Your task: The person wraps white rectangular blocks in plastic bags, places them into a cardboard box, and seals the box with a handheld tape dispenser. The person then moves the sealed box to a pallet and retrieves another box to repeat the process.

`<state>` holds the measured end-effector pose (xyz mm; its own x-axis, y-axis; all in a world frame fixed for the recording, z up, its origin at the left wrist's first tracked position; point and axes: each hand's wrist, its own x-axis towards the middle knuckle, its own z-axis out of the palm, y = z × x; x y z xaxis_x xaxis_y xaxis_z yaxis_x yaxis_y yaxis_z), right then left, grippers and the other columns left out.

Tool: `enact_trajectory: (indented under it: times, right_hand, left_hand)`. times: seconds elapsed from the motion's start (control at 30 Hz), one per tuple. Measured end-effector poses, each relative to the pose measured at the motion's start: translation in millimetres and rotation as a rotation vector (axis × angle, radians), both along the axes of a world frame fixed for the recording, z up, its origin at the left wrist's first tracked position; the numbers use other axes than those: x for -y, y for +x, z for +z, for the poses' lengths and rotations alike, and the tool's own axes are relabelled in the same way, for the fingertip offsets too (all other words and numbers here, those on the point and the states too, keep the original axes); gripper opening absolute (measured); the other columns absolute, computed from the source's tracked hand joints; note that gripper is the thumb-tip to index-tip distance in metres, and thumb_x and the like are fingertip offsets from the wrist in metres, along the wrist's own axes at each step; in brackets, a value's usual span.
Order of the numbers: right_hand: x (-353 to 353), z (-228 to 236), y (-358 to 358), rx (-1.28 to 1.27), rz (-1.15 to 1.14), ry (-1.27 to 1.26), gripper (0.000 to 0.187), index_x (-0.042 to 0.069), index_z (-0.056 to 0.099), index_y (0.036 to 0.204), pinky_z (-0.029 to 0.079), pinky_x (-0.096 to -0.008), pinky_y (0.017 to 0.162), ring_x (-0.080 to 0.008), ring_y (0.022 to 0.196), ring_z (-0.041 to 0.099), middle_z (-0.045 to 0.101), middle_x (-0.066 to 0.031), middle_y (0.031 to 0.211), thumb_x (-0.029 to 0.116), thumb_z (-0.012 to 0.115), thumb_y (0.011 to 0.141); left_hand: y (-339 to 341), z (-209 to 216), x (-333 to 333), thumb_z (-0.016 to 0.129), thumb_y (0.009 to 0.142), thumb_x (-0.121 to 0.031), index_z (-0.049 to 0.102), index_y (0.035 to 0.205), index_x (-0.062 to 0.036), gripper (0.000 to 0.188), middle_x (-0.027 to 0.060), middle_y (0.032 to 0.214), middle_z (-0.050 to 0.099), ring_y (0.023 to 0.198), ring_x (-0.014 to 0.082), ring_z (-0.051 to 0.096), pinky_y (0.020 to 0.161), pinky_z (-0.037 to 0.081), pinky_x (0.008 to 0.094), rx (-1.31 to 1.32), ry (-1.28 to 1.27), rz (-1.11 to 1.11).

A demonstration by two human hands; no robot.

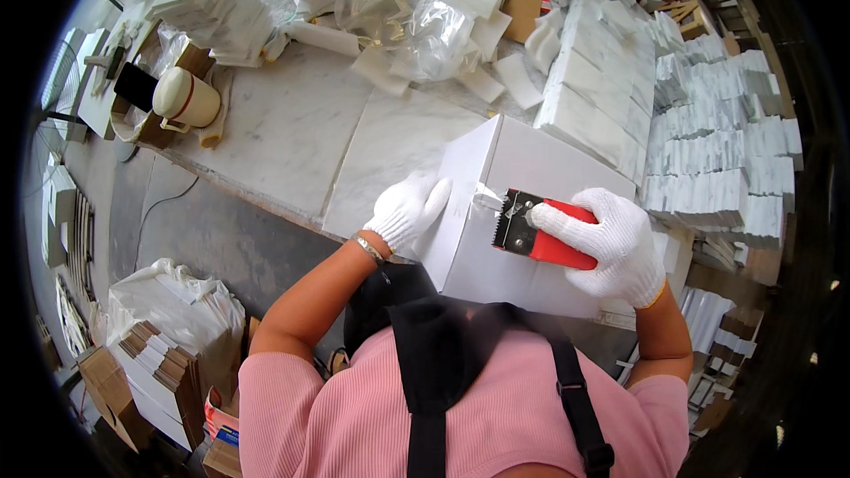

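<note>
A white cardboard box [549,164] sits in front of me at the edge of the marble-topped table. My right hand [615,243], in a white knit glove, is closed around a red-and-black tape dispenser [567,235]. The dispenser's toothed black end is over the box's top, close to its left edge, by a short piece of clear tape [487,197]. My left hand [410,211], gloved the same way, rests against the box's left side with its fingers stretched out; part of it is turned away from view.
Stacked marble tiles [726,137] stand to the right, and more tiles [212,0] at the back left. Clear plastic wrap [434,35] and white foam sheets [518,80] lie along the far side. A cream jug [186,97] stands at left. Flat cardboard [168,363] leans at lower left.
</note>
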<state>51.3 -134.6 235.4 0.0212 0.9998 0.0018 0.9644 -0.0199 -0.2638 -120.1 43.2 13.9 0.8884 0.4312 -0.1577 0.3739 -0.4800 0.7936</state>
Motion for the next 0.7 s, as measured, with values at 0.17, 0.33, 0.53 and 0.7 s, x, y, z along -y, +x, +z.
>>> enact_trajectory:
  times: [0.17,0.33,0.53,0.7]
  right_hand:
    - [-1.0,-1.5,-1.0,-0.01,-0.015,-0.01,0.065,0.025,0.074,0.121,0.054,-0.0386,0.07,-0.0296,0.08,0.064,0.063,-0.0088,0.092,0.008,0.075,0.058]
    - [-0.7,-2.2,1.1,-0.009,-0.01,-0.003,0.065,0.025,0.074,0.121,0.054,-0.0382,0.069,-0.0293,0.079,0.064,0.063,-0.009,0.093,0.008,0.075,0.059]
    - [1.0,-4.3,7.2,-0.038,0.023,0.048,0.064,0.022,0.074,0.123,0.054,-0.0379,0.067,-0.0291,0.077,0.065,0.064,-0.0109,0.089,0.012,0.076,0.059]
    - [2.2,-8.8,9.9,-0.08,-0.005,0.07,0.063,0.023,0.076,0.118,0.054,-0.0386,0.067,-0.03,0.075,0.065,0.064,-0.0109,0.09,0.012,0.076,0.056]
  left_hand:
    - [0.1,6.4,5.4,0.057,0.097,-0.021,0.064,0.123,-0.0066,0.03,0.016,0.128,0.061,0.105,0.0345,0.065,0.088,0.053,0.0406,0.266,-0.013,0.305]
    - [25.6,51.2,15.8,0.065,0.09,-0.006,0.06,0.131,-0.0034,0.041,0.0175,0.137,0.058,0.12,0.0351,0.062,0.098,0.051,0.0362,0.81,0.207,0.386]
    - [40.6,-34.8,-9.3,0.066,0.09,-0.005,0.061,0.131,-0.0078,0.041,0.0177,0.13,0.062,0.115,0.0353,0.063,0.097,0.052,0.0396,0.472,0.353,0.217]
    - [124.8,78.7,-88.0,0.063,0.098,-0.023,0.064,0.128,-0.0055,0.035,0.0122,0.127,0.066,0.114,0.0236,0.066,0.098,0.052,0.0351,0.519,-0.02,-0.136]
